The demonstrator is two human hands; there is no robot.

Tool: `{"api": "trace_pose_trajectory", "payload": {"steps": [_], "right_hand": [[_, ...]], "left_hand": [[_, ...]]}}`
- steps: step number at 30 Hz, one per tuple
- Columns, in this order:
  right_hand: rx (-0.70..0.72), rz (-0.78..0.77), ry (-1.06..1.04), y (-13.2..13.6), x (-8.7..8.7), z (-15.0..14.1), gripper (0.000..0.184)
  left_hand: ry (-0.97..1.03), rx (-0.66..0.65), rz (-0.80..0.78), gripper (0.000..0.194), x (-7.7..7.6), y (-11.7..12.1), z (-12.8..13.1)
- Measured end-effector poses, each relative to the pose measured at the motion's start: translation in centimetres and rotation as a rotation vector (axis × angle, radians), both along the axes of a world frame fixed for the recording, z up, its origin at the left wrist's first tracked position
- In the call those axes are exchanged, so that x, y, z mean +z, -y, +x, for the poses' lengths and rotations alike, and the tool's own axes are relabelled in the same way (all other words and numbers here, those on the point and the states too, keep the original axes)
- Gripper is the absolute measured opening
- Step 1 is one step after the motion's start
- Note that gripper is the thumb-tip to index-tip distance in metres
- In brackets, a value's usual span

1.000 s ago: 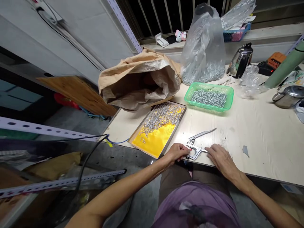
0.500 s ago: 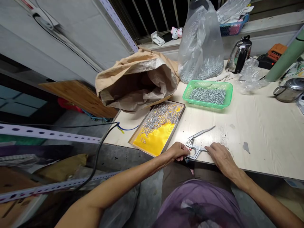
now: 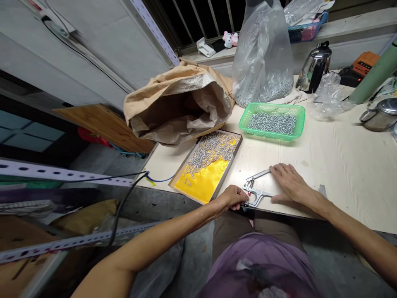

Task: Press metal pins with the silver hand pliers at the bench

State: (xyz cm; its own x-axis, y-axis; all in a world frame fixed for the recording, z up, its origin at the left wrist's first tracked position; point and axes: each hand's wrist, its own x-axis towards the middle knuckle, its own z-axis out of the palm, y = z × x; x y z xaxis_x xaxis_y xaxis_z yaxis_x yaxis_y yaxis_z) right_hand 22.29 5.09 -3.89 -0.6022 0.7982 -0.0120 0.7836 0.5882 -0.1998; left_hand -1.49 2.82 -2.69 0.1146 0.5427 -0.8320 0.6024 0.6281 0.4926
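A silver hand-press plier tool (image 3: 257, 194) lies near the front edge of the pale table (image 3: 341, 165). My left hand (image 3: 232, 197) is curled at the tool's jaw end, fingers pinched together on something I cannot make out. My right hand (image 3: 287, 181) rests over both handles, fingers wrapped across the upper lever. Left of the tool sits a shallow metal tray (image 3: 207, 165) with a yellow lining and many small silver pins in its far half.
A green basket (image 3: 272, 122) of pins stands behind the tray. Further back are a brown paper sack (image 3: 178, 105), a clear plastic bag of pins (image 3: 263, 58), a steel kettle (image 3: 313, 68), crumpled plastic (image 3: 328, 97), a pot (image 3: 380, 116) and a green cylinder (image 3: 375, 76).
My right hand has moved up from the lower handle to cover the upper lever. My left hand has stayed at the jaw.
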Motion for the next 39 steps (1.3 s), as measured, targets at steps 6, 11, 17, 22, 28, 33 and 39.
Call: {"api": "trace_pose_trajectory", "payload": {"steps": [6,11,17,22,28,33,39], "right_hand": [[-0.007,-0.010,0.062,0.1,1.4,-0.4,0.084],[-0.032,-0.007,0.078,1.1,2.4,-0.9,0.057],[-0.033,0.014,0.133,2.0,2.7,-1.5,0.034],[-0.054,-0.017,0.144,2.5,2.6,-1.4,0.049],[-0.125,0.004,0.153,3.5,2.0,-0.9,0.060],[-0.131,0.027,0.154,3.9,1.3,-1.4,0.030],[-0.109,0.084,0.109,3.9,0.1,-1.7,0.009]], "left_hand": [[-0.008,-0.001,0.000,0.013,-0.2,0.0,0.1],[-0.056,-0.073,0.029,0.026,0.0,0.3,-0.3],[-0.278,-0.444,0.843,0.020,1.3,1.2,0.9],[-0.141,-0.837,1.161,0.059,0.1,-0.8,3.9],[-0.057,-1.022,1.151,0.065,-0.7,-2.4,4.7],[-0.171,-1.143,1.152,0.037,-0.2,-1.7,5.0],[-0.259,-1.123,1.133,0.010,-0.8,-1.1,5.3]]}}
